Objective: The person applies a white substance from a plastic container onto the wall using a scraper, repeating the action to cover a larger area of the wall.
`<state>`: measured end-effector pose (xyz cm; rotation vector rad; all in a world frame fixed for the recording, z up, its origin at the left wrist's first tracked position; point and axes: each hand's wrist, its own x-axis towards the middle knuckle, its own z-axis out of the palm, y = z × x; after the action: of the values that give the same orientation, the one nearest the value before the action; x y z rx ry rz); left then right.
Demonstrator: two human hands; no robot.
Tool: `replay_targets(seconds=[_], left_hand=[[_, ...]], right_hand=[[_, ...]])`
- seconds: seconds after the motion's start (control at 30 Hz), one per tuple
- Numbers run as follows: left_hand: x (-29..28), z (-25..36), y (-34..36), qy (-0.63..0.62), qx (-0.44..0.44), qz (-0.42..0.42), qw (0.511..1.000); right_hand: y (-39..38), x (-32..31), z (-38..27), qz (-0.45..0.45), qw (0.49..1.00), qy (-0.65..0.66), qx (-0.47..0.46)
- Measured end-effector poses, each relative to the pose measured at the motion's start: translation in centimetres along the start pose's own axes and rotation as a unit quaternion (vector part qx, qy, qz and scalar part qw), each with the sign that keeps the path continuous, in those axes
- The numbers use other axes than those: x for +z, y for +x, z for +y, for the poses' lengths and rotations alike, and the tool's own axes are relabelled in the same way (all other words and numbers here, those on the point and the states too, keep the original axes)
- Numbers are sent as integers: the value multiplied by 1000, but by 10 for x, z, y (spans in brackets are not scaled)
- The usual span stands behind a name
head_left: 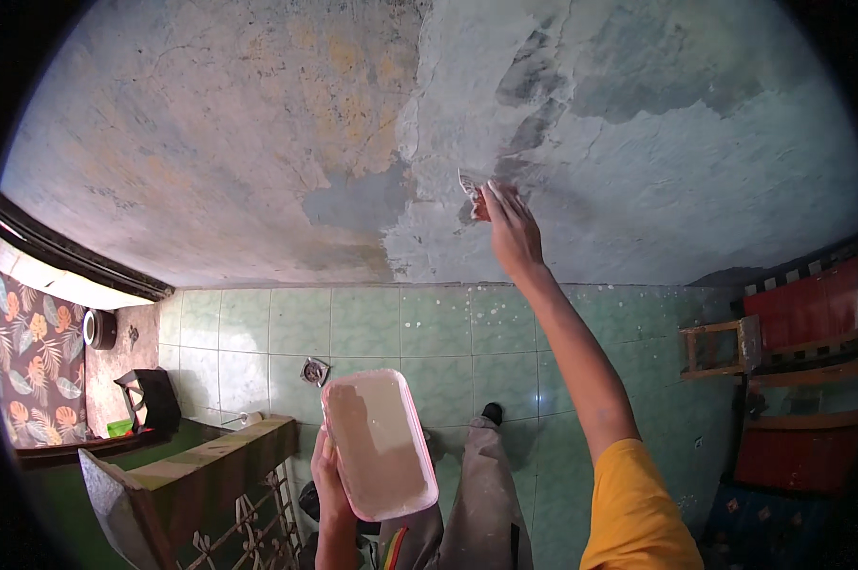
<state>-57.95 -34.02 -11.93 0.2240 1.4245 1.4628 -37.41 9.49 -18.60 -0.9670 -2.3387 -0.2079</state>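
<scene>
My right hand [516,233] is stretched out to the wall, its fingers closed around a putty knife [471,196] with a reddish part near the fingers. White paste clings to the knife, and its blade is at the wall surface. My left hand [327,478] grips the left side of a pink-rimmed rectangular tub [430,463], held low in front of my legs. Inside the tub lies smooth greyish-white paste [381,437]. The wall [638,171] carries a pale skim coat on the right, with darker grey patches; its left part is bare, stained and yellowish.
Green floor tiles [362,323] meet the wall, spotted with white drips. An ashtray-like dish [314,371] sits on the floor. At left stand a wooden-topped piece with metal latticework [210,456] and a black bag [153,399]; at right, a small wooden stool [719,349] and red furniture [804,318].
</scene>
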Motion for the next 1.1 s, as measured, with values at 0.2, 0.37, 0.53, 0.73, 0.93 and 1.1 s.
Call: replay_targets(seconds=[0.2, 0.37, 0.53, 0.73, 0.93, 1.1], left_hand=[[7, -5, -4, 56, 39, 20, 997], [69, 38, -15, -21, 60, -20, 998], [118, 67, -34, 19, 99, -9, 995], [163, 86, -68, -47, 61, -100, 992], [225, 65, -92, -2, 262, -48, 964], [254, 44, -94, 74, 287, -30, 954]], right_hand=[[-55, -94, -100, 1, 615, 645, 454], [-78, -214, -170, -68, 388, 710, 583], [-102, -278, -147, -37, 501, 665, 552], [-101, -343, -90, 51, 539, 603, 586], [-80, -410, -72, 26, 700, 586, 408], [-60, -426, -77, -34, 888, 385, 251]])
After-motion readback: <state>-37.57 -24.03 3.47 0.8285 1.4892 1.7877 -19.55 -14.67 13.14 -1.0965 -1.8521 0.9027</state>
